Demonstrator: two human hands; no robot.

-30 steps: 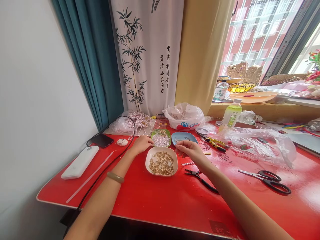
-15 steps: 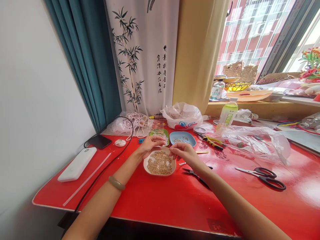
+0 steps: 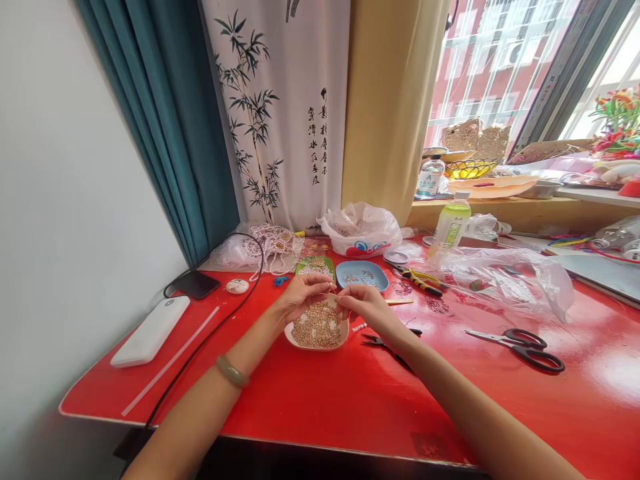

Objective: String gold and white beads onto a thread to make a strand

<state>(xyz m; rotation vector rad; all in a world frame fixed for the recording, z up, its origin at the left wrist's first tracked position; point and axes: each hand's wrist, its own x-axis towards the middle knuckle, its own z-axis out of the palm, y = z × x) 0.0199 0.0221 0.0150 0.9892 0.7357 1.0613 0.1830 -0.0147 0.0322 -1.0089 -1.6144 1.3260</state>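
Observation:
My left hand (image 3: 306, 295) and my right hand (image 3: 364, 303) are close together above a pale dish (image 3: 289, 335) of small gold beads (image 3: 317, 328). Thumb and forefinger of each hand are pinched. What lies between the fingertips is too small to name. Behind the hands sit a green dish (image 3: 316, 265) and a blue dish (image 3: 384, 283), both with small beads in them. A short row of white beads (image 3: 359, 327) lies beside the pale dish. Black-handled pliers (image 3: 376, 341) rest partly under my right forearm.
Scissors (image 3: 520, 343) lie on the red table (image 3: 300, 400) at the right. Yellow-and-black pliers (image 3: 420, 281), a drink bottle (image 3: 451, 223) and clear plastic bags (image 3: 510, 277) are farther back. At the left are a white power bank (image 3: 150, 333), a phone (image 3: 196, 285) and a black cable (image 3: 220, 328).
My fingertips have come closer together over the pale dish. The view has shifted slightly, so the table things appear a little farther left.

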